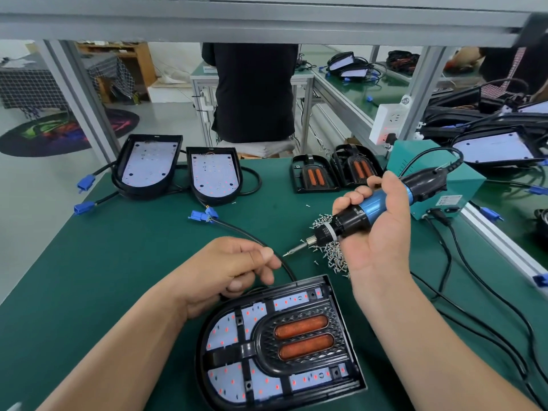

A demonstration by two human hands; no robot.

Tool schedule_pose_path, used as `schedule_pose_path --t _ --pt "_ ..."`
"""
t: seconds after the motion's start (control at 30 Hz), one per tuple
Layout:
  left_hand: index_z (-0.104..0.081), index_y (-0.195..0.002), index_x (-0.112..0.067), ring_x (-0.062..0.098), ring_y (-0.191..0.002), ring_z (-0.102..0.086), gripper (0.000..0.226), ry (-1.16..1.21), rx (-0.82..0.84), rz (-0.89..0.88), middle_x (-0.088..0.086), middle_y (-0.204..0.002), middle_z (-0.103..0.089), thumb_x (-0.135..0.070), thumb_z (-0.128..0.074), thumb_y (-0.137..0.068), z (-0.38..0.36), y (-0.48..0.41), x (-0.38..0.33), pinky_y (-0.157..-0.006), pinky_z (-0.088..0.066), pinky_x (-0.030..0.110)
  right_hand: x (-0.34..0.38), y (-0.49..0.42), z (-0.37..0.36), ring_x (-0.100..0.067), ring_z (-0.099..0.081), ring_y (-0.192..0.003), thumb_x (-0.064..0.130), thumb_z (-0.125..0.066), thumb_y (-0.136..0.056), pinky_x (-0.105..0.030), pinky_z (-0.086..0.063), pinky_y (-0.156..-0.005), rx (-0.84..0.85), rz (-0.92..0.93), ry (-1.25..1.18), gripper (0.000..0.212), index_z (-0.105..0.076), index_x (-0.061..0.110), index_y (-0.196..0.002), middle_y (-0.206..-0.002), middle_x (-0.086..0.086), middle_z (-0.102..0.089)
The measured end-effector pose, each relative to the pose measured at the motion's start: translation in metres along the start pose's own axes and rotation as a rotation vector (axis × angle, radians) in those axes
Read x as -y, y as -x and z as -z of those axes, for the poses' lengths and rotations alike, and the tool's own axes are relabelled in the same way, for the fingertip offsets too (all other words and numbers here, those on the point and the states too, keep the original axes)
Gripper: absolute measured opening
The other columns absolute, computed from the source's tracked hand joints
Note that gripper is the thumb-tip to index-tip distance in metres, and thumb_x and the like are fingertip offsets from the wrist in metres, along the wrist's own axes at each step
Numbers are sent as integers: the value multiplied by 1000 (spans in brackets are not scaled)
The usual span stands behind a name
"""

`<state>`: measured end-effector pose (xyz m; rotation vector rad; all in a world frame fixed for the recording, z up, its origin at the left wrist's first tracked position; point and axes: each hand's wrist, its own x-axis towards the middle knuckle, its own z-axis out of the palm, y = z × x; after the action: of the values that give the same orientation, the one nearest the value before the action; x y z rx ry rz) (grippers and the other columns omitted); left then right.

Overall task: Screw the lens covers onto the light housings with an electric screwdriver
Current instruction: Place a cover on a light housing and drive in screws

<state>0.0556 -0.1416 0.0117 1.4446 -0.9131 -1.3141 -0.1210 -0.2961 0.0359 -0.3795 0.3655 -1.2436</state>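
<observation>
Near the front edge of the worktop, a light housing is lying flat with a lens cover sitting inside it, the two orange lens strips facing up. White LED board is showing around the cover's black frame.

- Right hand: hovering above the middle of the worktop, palm turned up, its grip wrapping around the blue-and-black body of the electric screwdriver. The tool is lying nearly level, its bit pointing left toward the other hand and clear of the housing.
- Left hand: hovering just beyond the housing's far rim, fingers curling in and thumb pressing against the forefinger. Whether this grip is pinching anything, I cannot tell (a screw would be too small to make out).
- Loose screws are lying in a heap on the worktop under the screwdriver's nose, a few stragglers scattered around them.
- A black cable is running from the housing's far side, passing the left hand, out to blue connectors.

Toward the far-left corner two open housings are sitting side by side with boards bare. Along the far edge, right of centre, two spare lens covers are lying together. A teal power box is standing at the far-right corner. Beyond the far edge a person in black is standing.
</observation>
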Motion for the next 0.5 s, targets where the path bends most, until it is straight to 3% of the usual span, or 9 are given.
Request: schedule_pose_path --t 0.1,0.2,0.3,0.5 --pt "-80 -99 -7 20 -57 -41 41 -117 70 -11 13 -79 -62 -44 -83 -83 1 8 -5 -55 -33 27 15 0 -2 -13 -52 -62 28 -68 -102 -29 -52 -63 31 20 -12 17 -59 14 -97 -76 1 -53" --pt "-82 -99 -7 28 -82 -70 46 -202 130 -26 22 -99 -78 -45 -87 -74 -1 13 -7 -78 -58 37 31 2 -2 -12 -51 -63 28 -66 -102 -27 -52 -65 88 55 -5 15 -60 14 -98 -78 2 -53" --pt "-83 -95 -10 22 -84 -73 40 -264 130 -40 20 -98 -79 -45 -85 -74 -3 13 -7 -81 -59 36 41 8 -1 -10 -50 -64 30 -65 -102 -25 -50 -65 159 68 14 17 -60 15 -99 -78 3 -51" --pt "-82 -89 -20 12 -73 -59 34 -517 31 -153 11 -83 -76 -52 -76 -80 -9 11 -7 -71 -51 44 43 23 -6 -10 -46 -62 35 -55 -104 -25 -46 -63 294 65 136 18 -57 18 -102 -76 5 -48"
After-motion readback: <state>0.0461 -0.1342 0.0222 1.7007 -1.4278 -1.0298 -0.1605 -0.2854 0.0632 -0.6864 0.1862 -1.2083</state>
